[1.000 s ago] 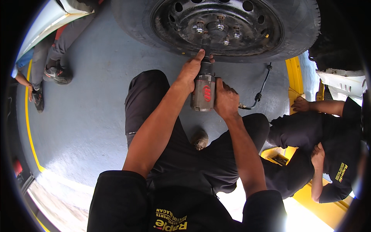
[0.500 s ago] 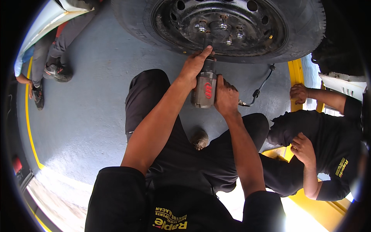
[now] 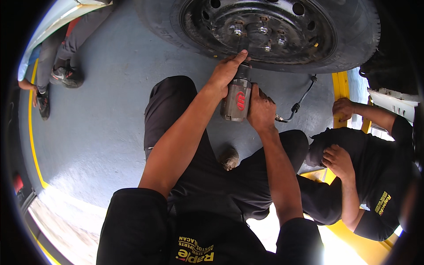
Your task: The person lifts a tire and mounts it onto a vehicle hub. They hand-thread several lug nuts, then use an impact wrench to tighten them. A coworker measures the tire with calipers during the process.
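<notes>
Both my hands are on a grey impact wrench (image 3: 234,101) with a red mark on its body. My left hand (image 3: 224,76) is wrapped round its front end, thumb lying along the top. My right hand (image 3: 262,108) grips the handle, whose trigger is hidden. The dark socket (image 3: 243,43) reaches the hub of a black steel wheel (image 3: 212,33) and covers whatever it sits on. Several shiny lug nuts (image 3: 281,39) show around the hub. An air hose (image 3: 300,100) runs from the handle's lower end toward the tyre (image 3: 353,55).
To the right a co-worker (image 3: 366,154) crouches close by, one hand (image 3: 343,108) on a yellow post (image 3: 340,84). Another person's legs and shoes (image 3: 66,76) are at the far left, beside a white panel (image 3: 53,26). A yellow line (image 3: 33,132) edges the grey floor (image 3: 97,132).
The wheel sits slightly farther right and higher in the picture. The wrench stays against the hub, still in both hands. The co-worker's nearer hand has moved a little left and up.
</notes>
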A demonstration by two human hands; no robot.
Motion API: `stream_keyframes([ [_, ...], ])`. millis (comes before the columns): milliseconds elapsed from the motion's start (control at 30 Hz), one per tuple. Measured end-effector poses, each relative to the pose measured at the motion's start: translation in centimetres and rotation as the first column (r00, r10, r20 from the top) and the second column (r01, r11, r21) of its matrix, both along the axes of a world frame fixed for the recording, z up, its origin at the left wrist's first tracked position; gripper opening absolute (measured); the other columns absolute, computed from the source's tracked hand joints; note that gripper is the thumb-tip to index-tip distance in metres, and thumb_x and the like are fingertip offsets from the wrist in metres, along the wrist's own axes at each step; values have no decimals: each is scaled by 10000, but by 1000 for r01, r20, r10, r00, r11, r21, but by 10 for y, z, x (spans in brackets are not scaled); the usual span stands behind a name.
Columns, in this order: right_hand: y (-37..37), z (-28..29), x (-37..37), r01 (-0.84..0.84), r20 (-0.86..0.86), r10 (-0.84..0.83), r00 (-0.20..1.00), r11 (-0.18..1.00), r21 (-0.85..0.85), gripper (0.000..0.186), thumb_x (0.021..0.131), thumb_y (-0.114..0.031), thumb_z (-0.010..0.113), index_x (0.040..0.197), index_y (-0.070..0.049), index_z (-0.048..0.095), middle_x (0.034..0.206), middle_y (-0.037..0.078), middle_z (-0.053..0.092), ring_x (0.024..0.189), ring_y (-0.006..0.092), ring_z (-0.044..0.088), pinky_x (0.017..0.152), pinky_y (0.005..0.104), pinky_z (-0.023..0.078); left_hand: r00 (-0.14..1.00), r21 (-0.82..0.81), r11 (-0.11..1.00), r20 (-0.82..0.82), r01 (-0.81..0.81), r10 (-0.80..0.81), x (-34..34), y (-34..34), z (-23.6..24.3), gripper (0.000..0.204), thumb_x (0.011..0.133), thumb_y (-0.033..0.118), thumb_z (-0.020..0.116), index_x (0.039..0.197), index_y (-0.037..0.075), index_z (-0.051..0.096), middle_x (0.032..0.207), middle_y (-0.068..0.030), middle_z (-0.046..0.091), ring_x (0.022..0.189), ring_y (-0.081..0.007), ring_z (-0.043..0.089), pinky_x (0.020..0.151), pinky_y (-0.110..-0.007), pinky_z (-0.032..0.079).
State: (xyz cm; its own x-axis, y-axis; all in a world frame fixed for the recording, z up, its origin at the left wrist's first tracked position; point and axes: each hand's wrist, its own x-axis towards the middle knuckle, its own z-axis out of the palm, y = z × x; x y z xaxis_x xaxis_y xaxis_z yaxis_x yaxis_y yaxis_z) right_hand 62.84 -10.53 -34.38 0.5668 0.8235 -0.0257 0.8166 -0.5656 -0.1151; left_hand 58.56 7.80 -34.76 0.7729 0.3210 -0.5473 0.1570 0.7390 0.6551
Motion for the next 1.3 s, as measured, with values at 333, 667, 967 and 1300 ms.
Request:
stream_keyframes([
  [333, 8, 11, -2, 0, 39, 1, 999, 1000, -13, 525, 790, -56, 837, 1208, -29, 520, 976, 183, 749, 876, 393, 782, 769, 482, 628, 999, -19, 999, 22, 32, -32, 3, 6, -8, 613, 992, 630, 745, 1246, 72, 760, 1099, -68, 754, 977, -166, 686, 881, -376, 581],
  [667, 16, 17, 3, 52, 103, -37, 994, 988, -146, 350, 884, -47, 730, 1196, -54, 572, 916, 143, 785, 856, 322, 808, 763, 422, 643, 997, -43, 998, 72, 38, -35, 10, 15, -7, 532, 998, 587, 758, 1176, 86, 779, 976, -48, 776, 832, -140, 733, 740, -329, 622],
  [967, 11, 14, 3, 58, 163, -36, 986, 989, -133, 373, 867, -47, 739, 1201, -66, 575, 934, 135, 773, 837, 327, 801, 737, 440, 641, 995, -106, 994, 95, 31, -21, 11, 13, -13, 463, 1037, 520, 733, 1164, 75, 756, 960, -54, 769, 826, -144, 734, 739, -324, 614],
  [1300, -24, 55, -17, -57, 33, 51, 998, 980, 193, 688, 744, -47, 812, 1391, -32, 578, 941, 143, 738, 839, 354, 764, 769, 453, 611, 984, 67, 995, 157, 74, -84, -30, -14, 69, 479, 1081, 505, 658, 1224, 52, 723, 1045, -98, 769, 852, -208, 757, 762, -351, 627],
])
